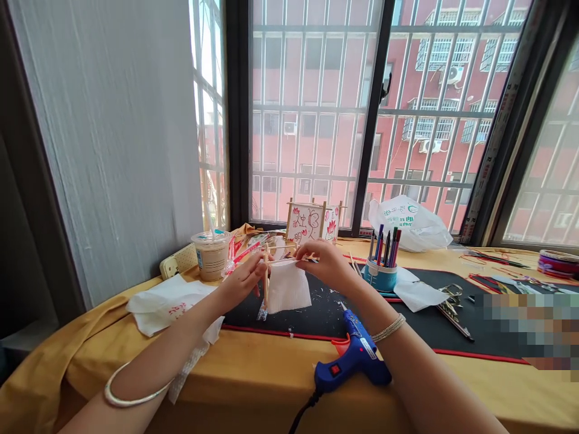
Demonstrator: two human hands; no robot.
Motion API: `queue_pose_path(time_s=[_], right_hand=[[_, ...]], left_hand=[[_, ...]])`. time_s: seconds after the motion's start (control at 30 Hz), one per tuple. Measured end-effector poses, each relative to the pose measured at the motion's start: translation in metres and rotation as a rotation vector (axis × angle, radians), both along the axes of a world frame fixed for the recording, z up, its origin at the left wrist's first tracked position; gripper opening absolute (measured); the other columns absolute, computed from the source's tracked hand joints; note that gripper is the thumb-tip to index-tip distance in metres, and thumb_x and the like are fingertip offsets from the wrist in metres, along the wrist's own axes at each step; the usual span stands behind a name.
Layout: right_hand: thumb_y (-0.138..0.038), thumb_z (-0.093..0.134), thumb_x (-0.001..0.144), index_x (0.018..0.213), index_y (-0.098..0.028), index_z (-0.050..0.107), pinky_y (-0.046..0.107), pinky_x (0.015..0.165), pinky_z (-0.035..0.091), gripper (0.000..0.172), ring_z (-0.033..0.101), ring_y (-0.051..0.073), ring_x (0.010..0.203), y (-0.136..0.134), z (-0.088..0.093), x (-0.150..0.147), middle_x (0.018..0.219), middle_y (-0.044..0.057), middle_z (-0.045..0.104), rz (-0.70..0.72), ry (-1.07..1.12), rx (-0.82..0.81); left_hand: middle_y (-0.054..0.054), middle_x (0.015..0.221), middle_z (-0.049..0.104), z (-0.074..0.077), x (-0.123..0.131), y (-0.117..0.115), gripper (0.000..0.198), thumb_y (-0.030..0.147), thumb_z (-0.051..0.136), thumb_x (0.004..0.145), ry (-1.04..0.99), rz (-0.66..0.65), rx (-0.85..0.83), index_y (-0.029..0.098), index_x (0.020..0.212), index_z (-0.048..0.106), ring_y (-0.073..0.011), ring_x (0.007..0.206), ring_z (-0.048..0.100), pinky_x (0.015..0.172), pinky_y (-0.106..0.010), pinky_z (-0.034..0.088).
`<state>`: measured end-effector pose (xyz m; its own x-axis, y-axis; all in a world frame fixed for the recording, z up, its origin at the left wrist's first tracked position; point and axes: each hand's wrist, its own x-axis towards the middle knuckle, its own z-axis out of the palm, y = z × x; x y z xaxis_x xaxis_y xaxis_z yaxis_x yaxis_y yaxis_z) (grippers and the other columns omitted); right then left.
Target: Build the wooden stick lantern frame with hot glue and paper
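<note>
My left hand (243, 278) is closed on the left side of a small wooden stick frame (268, 265), pinching its upright stick. My right hand (322, 260) pinches the thin horizontal stick at the frame's top right. A white paper sheet (287, 288) hangs from that top stick over the black mat (325, 313). Both hands hold the frame a little above the mat. A blue hot glue gun (353, 357) lies at the table's near edge, under my right forearm, its cord running off the front.
A finished paper lantern (313, 222) with red drawings stands by the window. A lidded drink cup (210, 254), a blue pen cup (380, 272), a white plastic bag (407, 224), tissues (168, 302), scissors (450, 296) and tape rolls (557, 263) lie on the yellow table (253, 374).
</note>
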<state>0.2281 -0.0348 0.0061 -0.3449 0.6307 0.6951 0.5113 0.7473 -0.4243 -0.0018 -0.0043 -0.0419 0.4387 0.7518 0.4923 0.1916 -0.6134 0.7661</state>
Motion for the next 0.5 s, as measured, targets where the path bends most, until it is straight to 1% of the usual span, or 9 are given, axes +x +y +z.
queue_pose_path(time_s=[0.1, 0.13, 0.2, 0.3, 0.4, 0.5], right_hand=[[-0.016, 0.069, 0.074, 0.073, -0.019, 0.066, 0.037, 0.093, 0.043, 0.004, 0.061, 0.020, 0.102, -0.005, 0.007, 0.005, 0.099, 0.005, 0.071, 0.132, 0.087, -0.069], [-0.019, 0.069, 0.074, 0.074, -0.019, 0.066, 0.037, 0.093, 0.044, 0.004, 0.062, 0.019, 0.102, -0.006, 0.010, 0.008, 0.101, 0.005, 0.071, 0.166, 0.127, -0.094], [-0.027, 0.069, 0.075, 0.076, -0.018, 0.064, 0.036, 0.087, 0.049, 0.010, 0.065, 0.018, 0.092, -0.007, 0.015, 0.013, 0.094, 0.005, 0.070, 0.199, 0.230, -0.144], [-0.036, 0.068, 0.074, 0.080, -0.018, 0.061, 0.033, 0.076, 0.052, 0.020, 0.063, 0.016, 0.077, -0.003, 0.020, 0.025, 0.080, 0.002, 0.066, 0.166, 0.425, -0.184], [-0.039, 0.067, 0.075, 0.085, -0.019, 0.059, 0.030, 0.073, 0.053, 0.023, 0.062, 0.014, 0.075, 0.006, 0.022, 0.039, 0.080, 0.002, 0.063, 0.093, 0.592, -0.217], [-0.034, 0.069, 0.077, 0.085, -0.017, 0.060, 0.027, 0.069, 0.054, 0.021, 0.061, 0.013, 0.071, 0.016, 0.020, 0.052, 0.078, 0.002, 0.062, 0.012, 0.653, -0.318]], left_hand=[[-0.004, 0.098, 0.061, -0.001, 0.000, 0.002, 0.030, 0.042, 0.052, 0.094, -0.045, 0.023, 0.020, 0.017, 0.110, 0.057, -0.0119, 0.073, 0.059, 0.060, -0.027, 0.053], [-0.004, 0.097, 0.062, -0.001, 0.000, 0.002, 0.030, 0.042, 0.052, 0.094, -0.052, 0.025, 0.023, 0.017, 0.109, 0.057, -0.0121, 0.073, 0.060, 0.062, -0.028, 0.053], [-0.003, 0.094, 0.063, -0.001, 0.000, 0.002, 0.029, 0.042, 0.053, 0.094, -0.061, 0.023, 0.021, 0.017, 0.107, 0.058, -0.0127, 0.074, 0.060, 0.065, -0.029, 0.054], [-0.002, 0.092, 0.063, -0.002, 0.000, 0.003, 0.028, 0.040, 0.056, 0.092, -0.090, 0.021, 0.003, 0.016, 0.106, 0.059, -0.0128, 0.074, 0.061, 0.065, -0.030, 0.054], [-0.004, 0.098, 0.063, -0.001, 0.002, 0.005, 0.029, 0.040, 0.056, 0.092, -0.171, 0.029, -0.031, 0.016, 0.108, 0.058, -0.0133, 0.075, 0.061, 0.064, -0.029, 0.054], [-0.007, 0.108, 0.061, -0.001, 0.002, 0.006, 0.033, 0.042, 0.055, 0.092, -0.293, 0.055, -0.066, 0.016, 0.114, 0.056, -0.0164, 0.085, 0.062, 0.070, -0.033, 0.055]])
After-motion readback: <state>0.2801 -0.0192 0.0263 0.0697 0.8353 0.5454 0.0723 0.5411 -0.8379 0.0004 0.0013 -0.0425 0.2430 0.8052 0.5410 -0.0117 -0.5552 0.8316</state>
